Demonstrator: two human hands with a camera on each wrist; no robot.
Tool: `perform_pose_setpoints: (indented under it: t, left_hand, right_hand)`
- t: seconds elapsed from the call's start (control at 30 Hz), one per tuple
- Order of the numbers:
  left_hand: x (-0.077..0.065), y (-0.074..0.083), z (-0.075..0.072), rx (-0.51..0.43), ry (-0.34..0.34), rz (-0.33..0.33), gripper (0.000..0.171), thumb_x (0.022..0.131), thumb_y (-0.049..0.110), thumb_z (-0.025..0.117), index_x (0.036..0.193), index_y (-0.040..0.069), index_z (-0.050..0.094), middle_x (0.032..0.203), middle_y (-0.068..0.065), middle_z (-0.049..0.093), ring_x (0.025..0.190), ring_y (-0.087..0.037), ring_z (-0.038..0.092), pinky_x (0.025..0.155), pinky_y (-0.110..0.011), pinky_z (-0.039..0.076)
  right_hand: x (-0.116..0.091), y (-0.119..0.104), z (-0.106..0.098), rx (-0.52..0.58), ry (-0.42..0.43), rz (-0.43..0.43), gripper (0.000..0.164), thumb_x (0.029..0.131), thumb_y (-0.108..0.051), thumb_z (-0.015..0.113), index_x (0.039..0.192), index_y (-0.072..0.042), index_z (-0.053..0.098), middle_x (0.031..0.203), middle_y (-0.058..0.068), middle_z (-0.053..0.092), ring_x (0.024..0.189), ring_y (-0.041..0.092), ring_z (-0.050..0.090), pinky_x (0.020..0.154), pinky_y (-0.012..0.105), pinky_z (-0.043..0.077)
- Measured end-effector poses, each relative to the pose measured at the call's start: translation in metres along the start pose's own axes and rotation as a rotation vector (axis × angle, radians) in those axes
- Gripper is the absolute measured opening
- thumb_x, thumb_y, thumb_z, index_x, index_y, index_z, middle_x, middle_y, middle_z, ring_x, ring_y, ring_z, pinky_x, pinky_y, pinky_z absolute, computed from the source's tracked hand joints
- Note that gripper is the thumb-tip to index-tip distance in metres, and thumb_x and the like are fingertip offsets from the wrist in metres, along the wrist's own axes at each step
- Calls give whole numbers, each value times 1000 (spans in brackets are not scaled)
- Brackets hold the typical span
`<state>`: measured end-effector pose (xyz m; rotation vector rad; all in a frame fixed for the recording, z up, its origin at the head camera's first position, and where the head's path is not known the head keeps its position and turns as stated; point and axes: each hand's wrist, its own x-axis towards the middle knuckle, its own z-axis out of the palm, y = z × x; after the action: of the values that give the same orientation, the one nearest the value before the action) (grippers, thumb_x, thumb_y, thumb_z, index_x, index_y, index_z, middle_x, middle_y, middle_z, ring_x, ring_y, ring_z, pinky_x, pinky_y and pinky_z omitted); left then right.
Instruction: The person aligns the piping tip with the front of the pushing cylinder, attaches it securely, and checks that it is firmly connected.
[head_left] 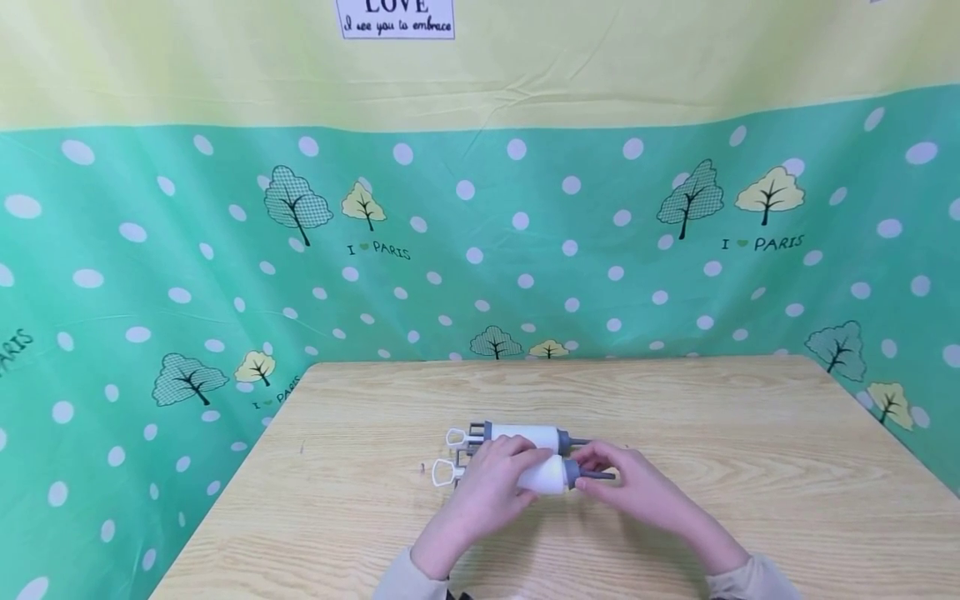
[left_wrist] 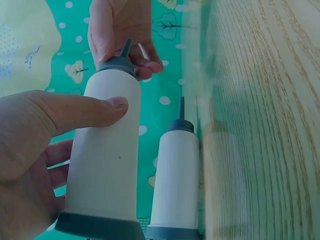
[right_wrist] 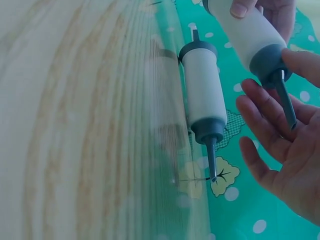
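My left hand (head_left: 491, 483) grips the white barrel of a large plunger syringe (head_left: 547, 477), thumb lying over it in the left wrist view. A grey cap (left_wrist: 118, 65) with a thin nozzle tops this syringe, and its white ring handle (head_left: 444, 473) sticks out at the left. At the nozzle end my right hand (head_left: 630, 483) pinches the grey cap, its thumb on one side and fingertips below; the other fingers spread loosely in the right wrist view. A second, matching syringe (right_wrist: 205, 85) lies on the table just beyond the held one, nozzle also pointing right.
Both hands work over a light wood-grain table (head_left: 345, 533). A green and yellow curtain (head_left: 420, 317) with white dots and printed trees hangs behind the table and along its sides. A tiny dark speck (head_left: 422, 467) lies left of the ring handles.
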<state>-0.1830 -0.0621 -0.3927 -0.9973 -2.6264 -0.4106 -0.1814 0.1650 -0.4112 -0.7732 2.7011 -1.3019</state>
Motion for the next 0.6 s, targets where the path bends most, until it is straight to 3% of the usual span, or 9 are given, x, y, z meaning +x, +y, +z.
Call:
perform_pose_setpoints:
  t: [0.1, 0.37, 0.6]
  left_hand:
    - [0, 0, 0, 3, 7, 3, 50, 68, 20, 77, 116, 21, 62, 104, 4, 62, 95, -12, 56, 84, -29, 43]
    - [0, 2, -2, 9, 26, 19, 48, 68, 20, 78, 114, 21, 63, 103, 4, 62, 94, -12, 56, 83, -28, 44]
    - [-1, 4, -3, 6, 29, 25, 48, 68, 20, 78, 113, 21, 64, 103, 4, 63, 94, -12, 56, 81, -28, 45]
  right_hand:
    - [0, 0, -1, -15, 3, 2, 25, 89, -38, 54, 105, -20, 59, 94, -13, 63, 90, 5, 57, 80, 34, 45]
    - [0, 2, -1, 0, -14, 25, 21, 92, -36, 48, 93, -21, 63, 86, -10, 63, 82, 5, 56, 68, 23, 44]
    - [2, 6, -1, -29, -12, 22, 27, 95, -36, 42, 83, -23, 62, 80, -14, 62, 81, 3, 56, 71, 25, 45]
